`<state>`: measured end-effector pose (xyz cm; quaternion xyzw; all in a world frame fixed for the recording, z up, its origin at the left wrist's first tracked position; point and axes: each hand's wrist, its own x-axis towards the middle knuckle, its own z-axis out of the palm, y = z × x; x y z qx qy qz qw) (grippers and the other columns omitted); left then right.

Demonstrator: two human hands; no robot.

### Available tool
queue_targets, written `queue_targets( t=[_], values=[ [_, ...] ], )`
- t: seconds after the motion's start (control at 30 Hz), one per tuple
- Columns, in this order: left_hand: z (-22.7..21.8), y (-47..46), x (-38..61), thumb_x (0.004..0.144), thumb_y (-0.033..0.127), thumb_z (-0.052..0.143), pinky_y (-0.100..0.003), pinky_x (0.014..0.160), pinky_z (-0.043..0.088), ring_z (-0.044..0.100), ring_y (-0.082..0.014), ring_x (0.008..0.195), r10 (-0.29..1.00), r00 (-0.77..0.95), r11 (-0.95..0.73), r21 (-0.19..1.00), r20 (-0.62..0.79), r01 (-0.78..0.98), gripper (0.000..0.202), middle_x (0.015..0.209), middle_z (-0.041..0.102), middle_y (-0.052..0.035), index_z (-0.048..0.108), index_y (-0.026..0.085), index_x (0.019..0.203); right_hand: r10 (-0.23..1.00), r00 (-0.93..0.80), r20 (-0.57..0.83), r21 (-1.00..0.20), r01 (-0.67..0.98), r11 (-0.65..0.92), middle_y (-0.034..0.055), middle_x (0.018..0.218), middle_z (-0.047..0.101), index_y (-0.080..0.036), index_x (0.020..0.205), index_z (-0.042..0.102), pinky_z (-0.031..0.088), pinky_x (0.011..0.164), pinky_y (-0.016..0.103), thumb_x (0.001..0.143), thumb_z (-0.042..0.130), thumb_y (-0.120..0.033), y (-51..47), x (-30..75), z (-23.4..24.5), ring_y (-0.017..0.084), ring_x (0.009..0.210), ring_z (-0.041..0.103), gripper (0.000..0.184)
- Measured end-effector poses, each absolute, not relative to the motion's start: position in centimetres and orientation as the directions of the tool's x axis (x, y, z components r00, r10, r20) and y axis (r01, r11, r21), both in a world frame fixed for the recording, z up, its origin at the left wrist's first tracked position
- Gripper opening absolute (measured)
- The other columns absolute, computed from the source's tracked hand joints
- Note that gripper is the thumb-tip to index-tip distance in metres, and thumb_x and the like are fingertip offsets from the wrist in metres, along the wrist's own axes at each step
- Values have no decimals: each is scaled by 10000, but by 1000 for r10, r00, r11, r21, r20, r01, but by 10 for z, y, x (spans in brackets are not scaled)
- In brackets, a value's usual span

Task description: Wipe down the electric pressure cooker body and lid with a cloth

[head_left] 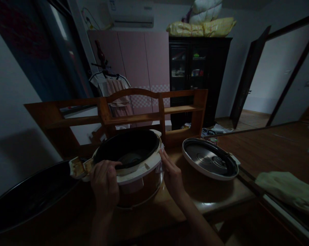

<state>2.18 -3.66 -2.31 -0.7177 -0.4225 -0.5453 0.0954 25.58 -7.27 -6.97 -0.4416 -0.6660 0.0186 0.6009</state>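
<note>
An open rice cooker with a cream rim and brown body stands tilted on the wooden desk, its dark inside facing me. My left hand grips the cooker's near rim, thumb over the edge. My right hand is pressed against the cooker's right rim, fingers together on what looks like a small pale wipe; I cannot make it out clearly. The cooker's lid, metal inner side up, lies on the desk to the right of my right hand.
A dark round pan sits at the left desk edge. A wooden shelf rack stands behind the cooker. A pale green cloth lies on the right. A pink wardrobe, a dark cabinet and an open door are farther back.
</note>
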Motion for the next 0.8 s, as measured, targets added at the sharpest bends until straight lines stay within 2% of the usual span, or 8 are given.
queue_targets(
  t=[0.2,0.33,0.47,0.67,0.8],
  values=[
    [-22,-37,21,1023,297,231,-453,979,361,554,-243,959,502,53,-623,318,863,715,398,923,631,-78,602,214,904,615,118,780,-561,567,603,-9,1564,437,-339,1545,359,348,1211,392,892,315,56,-75,257,-68,172,1463,373,764],
    [-22,-38,21,1021,298,228,-448,969,369,555,-242,944,505,63,-623,314,861,716,401,918,623,-75,598,215,892,622,123,773,-567,572,592,-8,1561,441,-334,1542,369,359,1205,394,862,324,71,-76,258,-70,175,1455,390,793],
    [-22,-38,22,1017,280,245,-445,971,374,555,-241,950,499,53,-625,316,865,714,386,913,624,-73,607,213,898,604,133,786,-562,562,607,-5,1562,438,-331,1537,380,384,1189,392,892,322,49,-74,256,-74,177,1439,416,751],
    [-21,-38,22,1020,268,252,-444,981,378,553,-240,971,498,67,-626,305,864,718,375,928,626,-76,604,210,904,587,350,730,-680,452,577,18,1533,478,-308,1536,391,434,1148,383,953,394,-51,-74,252,-60,201,1406,468,637],
    [-20,-40,22,1022,272,254,-442,988,375,551,-237,966,512,60,-622,322,857,714,370,918,620,-72,598,210,899,574,236,784,-606,490,626,-15,1547,457,-327,1521,415,379,1196,411,909,352,8,-73,251,-52,190,1429,435,700]
  ],
)
